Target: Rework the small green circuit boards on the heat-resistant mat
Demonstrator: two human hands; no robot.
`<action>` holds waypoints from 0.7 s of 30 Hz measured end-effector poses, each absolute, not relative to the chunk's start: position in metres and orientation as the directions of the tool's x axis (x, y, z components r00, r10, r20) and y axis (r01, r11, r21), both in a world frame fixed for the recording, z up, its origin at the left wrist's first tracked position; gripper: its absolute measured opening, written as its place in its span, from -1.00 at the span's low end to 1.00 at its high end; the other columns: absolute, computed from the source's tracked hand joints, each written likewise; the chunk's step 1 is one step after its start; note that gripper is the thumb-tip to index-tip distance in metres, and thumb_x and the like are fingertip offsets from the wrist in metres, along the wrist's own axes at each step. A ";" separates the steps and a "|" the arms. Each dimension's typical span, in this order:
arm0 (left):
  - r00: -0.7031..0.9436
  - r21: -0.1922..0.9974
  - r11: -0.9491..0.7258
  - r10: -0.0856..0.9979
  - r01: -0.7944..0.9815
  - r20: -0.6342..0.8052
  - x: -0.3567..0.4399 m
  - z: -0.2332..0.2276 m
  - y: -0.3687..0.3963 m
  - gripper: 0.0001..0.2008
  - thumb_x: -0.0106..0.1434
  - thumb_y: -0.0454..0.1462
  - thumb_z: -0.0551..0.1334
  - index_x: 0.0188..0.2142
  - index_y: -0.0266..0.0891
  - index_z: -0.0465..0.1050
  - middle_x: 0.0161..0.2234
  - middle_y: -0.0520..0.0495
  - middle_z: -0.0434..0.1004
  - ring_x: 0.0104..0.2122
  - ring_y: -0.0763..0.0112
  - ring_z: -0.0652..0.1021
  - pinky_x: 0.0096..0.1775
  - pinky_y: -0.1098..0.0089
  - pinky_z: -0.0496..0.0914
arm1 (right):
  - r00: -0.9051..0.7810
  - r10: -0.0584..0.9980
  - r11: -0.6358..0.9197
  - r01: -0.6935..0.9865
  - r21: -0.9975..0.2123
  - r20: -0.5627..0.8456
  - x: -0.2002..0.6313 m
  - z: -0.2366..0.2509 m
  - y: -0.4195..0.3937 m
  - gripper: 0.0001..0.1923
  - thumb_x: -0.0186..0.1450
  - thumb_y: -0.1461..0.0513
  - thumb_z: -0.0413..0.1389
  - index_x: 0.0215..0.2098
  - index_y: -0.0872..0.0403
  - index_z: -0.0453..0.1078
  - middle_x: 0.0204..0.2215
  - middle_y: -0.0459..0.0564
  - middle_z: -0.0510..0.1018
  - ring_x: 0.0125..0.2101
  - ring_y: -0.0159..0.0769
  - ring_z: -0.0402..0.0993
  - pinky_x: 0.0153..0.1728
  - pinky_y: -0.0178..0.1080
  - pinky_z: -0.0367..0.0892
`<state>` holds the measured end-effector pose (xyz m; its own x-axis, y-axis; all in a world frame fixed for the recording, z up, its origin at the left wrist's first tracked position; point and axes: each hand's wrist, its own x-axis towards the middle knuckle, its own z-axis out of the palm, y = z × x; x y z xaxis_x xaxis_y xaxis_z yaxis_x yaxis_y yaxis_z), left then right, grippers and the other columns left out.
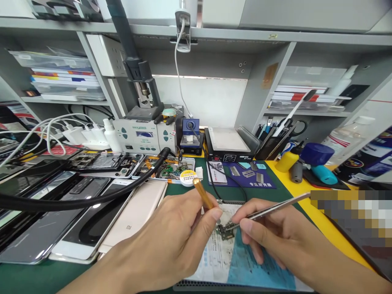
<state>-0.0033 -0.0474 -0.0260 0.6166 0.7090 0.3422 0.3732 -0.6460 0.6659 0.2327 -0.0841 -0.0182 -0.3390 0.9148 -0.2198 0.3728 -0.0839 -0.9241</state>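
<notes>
- Fingers of the left hand (171, 232) are, from where I sit, closed on a gold-coloured rod-shaped tool (202, 194); its upper end sticks up past the thumb, and I cannot make out its lower tip.
- Fingers of the right hand (275, 228) I have pinched around metal tweezers (275, 206), tips down at a small circuit board (227, 234), back end slanting up to the right.
- Grey shelving (232, 33) spans the far side, with plastic boxes (65, 61) stacked in its left bay.
- Green worktop (18, 279) runs below it, yellow along the right.
- Blue-and-white sheet (255, 261) lies under both hands.
- Grey control unit (143, 143), with buttons and a display, stands at the back, left of centre.
- White-fronted smartphone (88, 222) and gold Mi phone (134, 218) lie side by side, left of the left hand.
- Yellow bottle (287, 160) stands beyond the right hand.
- Smallest, that circuit board sits between my two hands, over the sheet; whether it rests there I cannot tell.
</notes>
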 end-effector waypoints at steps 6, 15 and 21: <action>0.616 0.591 -0.713 0.670 0.377 0.415 -0.003 -0.029 -0.049 -0.95 0.47 -0.29 0.09 -0.16 -0.11 0.30 -0.26 0.14 0.46 -0.28 0.50 0.51 -0.22 0.42 0.32 | -0.323 0.926 -0.053 0.400 -0.915 -0.195 0.233 -0.020 -0.085 -0.63 0.46 -0.05 0.04 -0.19 0.05 0.46 -0.46 -0.11 0.43 -0.52 -0.40 0.36 -0.55 -0.36 0.20; 0.559 0.557 -0.759 0.638 0.338 0.529 -0.001 -0.034 -0.047 -0.96 0.42 -0.31 0.17 -0.22 -0.19 0.37 -0.30 0.11 0.56 -0.31 0.50 0.58 -0.29 0.43 0.37 | -0.311 0.933 -0.015 0.465 -0.885 -0.179 0.235 -0.021 -0.087 -0.60 0.48 -0.05 0.01 -0.19 0.05 0.52 -0.53 -0.10 0.45 -0.53 -0.38 0.39 -0.57 -0.36 0.21; 0.516 0.477 -0.797 0.604 0.371 0.607 0.001 -0.033 -0.049 -0.96 0.36 -0.33 0.23 -0.24 -0.27 0.46 -0.41 0.12 0.56 -0.62 0.61 0.39 -0.49 0.45 0.27 | -0.311 0.936 -0.001 0.465 -0.885 -0.165 0.233 -0.021 -0.085 -0.60 0.47 -0.05 0.03 -0.22 0.05 0.53 -0.51 -0.08 0.47 -0.52 -0.37 0.39 -0.56 -0.35 0.23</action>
<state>0.0011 -0.0489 -0.0329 0.5164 0.6041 0.6070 0.3708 -0.7966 0.4774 0.2331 -0.0848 -0.0209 -0.3114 0.9359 -0.1649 0.4647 -0.0014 -0.8855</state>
